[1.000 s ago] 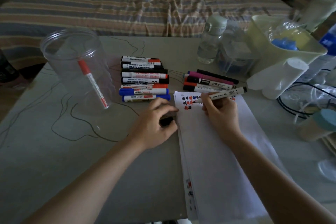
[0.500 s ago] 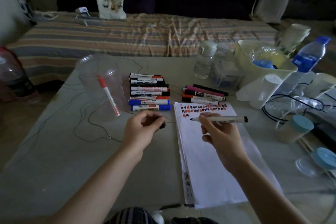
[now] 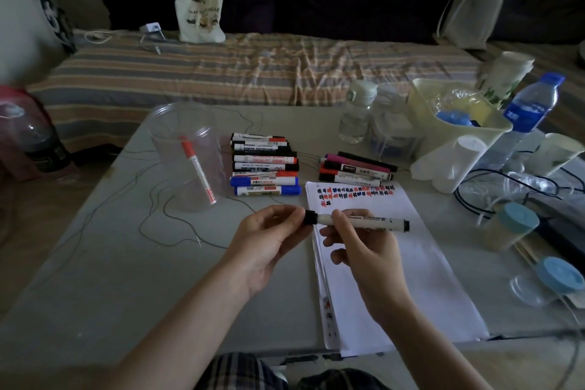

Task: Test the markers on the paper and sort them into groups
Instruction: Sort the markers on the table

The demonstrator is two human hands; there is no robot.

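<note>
The left hand (image 3: 269, 237) pinches the black cap (image 3: 310, 217) onto the marker (image 3: 364, 220) gripped by the right hand (image 3: 364, 250) (tip hidden).

I see a grey table (image 3: 95, 279). Near its far edge, a clear plastic cup (image 3: 186, 155) stands toward the left, and beside it lies a stack of markers (image 3: 264, 165). A smaller group of markers (image 3: 354, 169) lies further right. A white paper pad (image 3: 411, 279) reaches the near edge. A cream basket (image 3: 456, 123), bottles and cables crowd the right side.
</note>
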